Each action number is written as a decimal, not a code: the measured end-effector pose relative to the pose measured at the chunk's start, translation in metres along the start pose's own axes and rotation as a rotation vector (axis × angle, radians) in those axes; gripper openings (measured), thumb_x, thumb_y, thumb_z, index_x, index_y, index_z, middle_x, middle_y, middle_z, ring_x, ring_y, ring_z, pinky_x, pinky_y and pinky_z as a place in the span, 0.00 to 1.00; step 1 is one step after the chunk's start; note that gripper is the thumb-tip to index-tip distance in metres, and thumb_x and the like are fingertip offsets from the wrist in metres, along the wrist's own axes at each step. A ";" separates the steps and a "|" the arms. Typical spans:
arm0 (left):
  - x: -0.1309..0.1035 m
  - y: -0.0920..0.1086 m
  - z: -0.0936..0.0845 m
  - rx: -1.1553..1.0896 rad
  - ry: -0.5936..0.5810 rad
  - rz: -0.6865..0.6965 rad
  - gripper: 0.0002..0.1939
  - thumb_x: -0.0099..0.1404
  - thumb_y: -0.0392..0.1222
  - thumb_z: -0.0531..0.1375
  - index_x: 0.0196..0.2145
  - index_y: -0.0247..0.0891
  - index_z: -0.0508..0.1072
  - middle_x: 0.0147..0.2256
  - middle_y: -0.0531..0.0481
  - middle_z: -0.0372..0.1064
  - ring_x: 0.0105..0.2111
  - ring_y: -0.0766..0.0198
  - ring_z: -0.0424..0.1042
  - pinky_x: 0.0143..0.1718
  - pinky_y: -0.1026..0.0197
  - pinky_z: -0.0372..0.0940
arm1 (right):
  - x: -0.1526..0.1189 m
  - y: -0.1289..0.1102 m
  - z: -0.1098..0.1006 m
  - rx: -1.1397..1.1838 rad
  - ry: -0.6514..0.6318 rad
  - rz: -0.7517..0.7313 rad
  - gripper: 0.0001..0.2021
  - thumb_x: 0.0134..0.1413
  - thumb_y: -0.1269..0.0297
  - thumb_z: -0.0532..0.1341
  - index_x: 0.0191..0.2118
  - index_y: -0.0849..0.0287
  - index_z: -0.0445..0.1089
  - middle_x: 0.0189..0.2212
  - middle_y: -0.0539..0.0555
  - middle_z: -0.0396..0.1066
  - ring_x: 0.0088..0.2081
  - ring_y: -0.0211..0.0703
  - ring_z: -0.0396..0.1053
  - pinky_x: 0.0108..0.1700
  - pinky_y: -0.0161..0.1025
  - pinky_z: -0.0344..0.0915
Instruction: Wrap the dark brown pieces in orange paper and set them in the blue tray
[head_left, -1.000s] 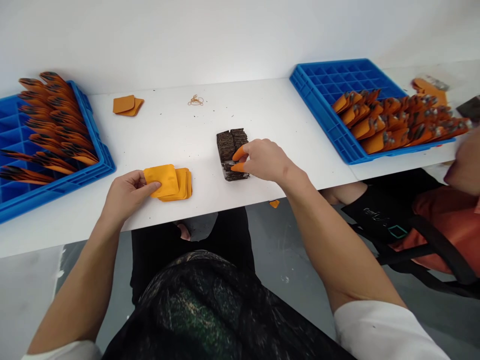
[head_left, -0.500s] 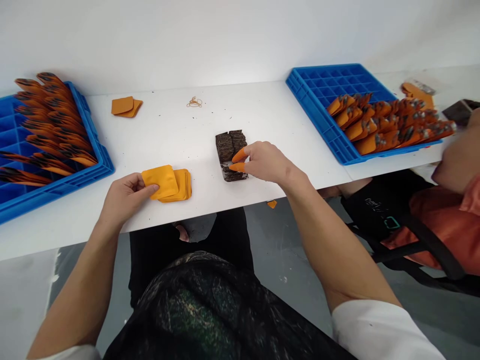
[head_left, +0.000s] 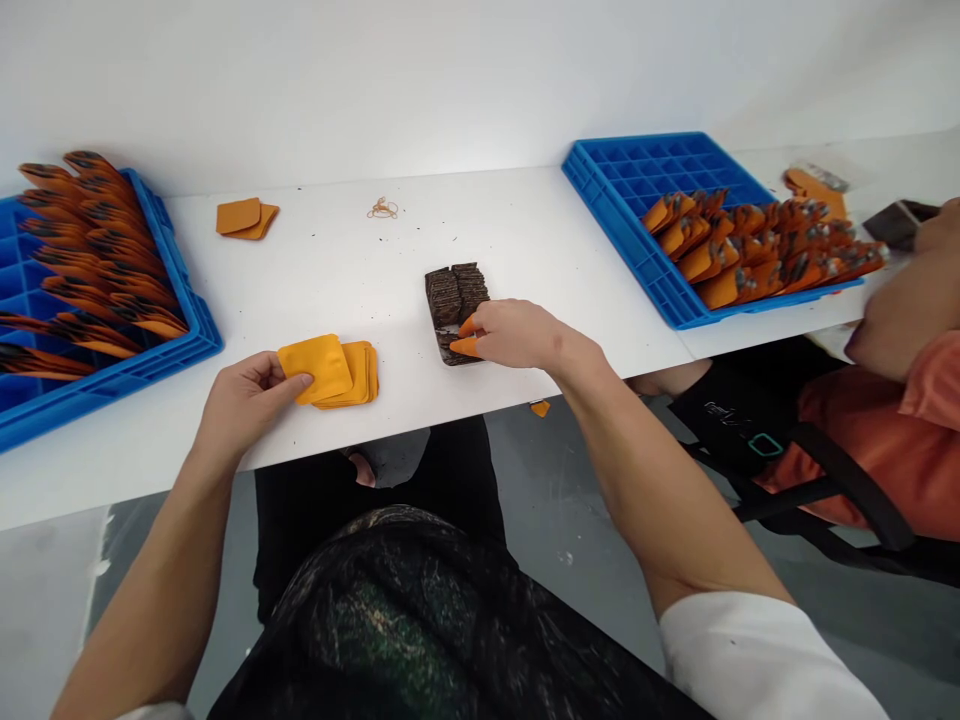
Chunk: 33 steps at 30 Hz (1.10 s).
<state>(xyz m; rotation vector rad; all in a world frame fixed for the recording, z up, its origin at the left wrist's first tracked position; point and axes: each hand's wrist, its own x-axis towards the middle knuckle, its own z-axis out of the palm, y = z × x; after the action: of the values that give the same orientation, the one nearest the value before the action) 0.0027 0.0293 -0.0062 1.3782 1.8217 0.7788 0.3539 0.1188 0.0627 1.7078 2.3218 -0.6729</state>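
1. Head view, landmark: the dark container [head_left: 437, 318] sits on the white table [head_left: 315, 270] in front of me, packed with thin brown pieces [head_left: 455, 290]. Its long axis runs away from me, the far end leaning a little to the left.
2. Head view, my left hand [head_left: 244, 402]: well left of the container, I pinch a yellow pouch [head_left: 316, 367] by its near left part, thumb on top. It lies almost flat, overlapping the yellow stack [head_left: 363, 377] between it and the container. Its rounded outline is nearly square, so I can't single out a clear long axis; its far edge climbs slightly toward the right.
3. Head view, my right hand [head_left: 525, 333]: it reaches in from the container's right, with orange covers on the fingers over its near part. The two covered tips stand a little apart and point left; I cannot tell whether a piece is between them.
4. Head view, around the container: two orange pieces [head_left: 240, 217] and a tangle of thin bands [head_left: 382, 208] lie beyond it, to the left. Filled blue trays stand at its far left [head_left: 199, 325] and far right [head_left: 637, 240].
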 end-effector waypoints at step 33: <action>0.001 -0.011 0.001 -0.064 0.029 0.016 0.17 0.62 0.54 0.71 0.33 0.37 0.76 0.31 0.53 0.73 0.30 0.66 0.64 0.31 0.63 0.56 | 0.011 0.007 0.016 -0.195 0.313 -0.026 0.13 0.70 0.61 0.60 0.47 0.57 0.83 0.47 0.57 0.81 0.43 0.50 0.74 0.36 0.45 0.57</action>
<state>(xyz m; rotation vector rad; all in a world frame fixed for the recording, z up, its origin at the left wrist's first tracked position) -0.0022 0.0272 -0.0158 1.3485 1.7941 0.8621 0.3549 0.1220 0.0422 1.8027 2.5159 -0.1826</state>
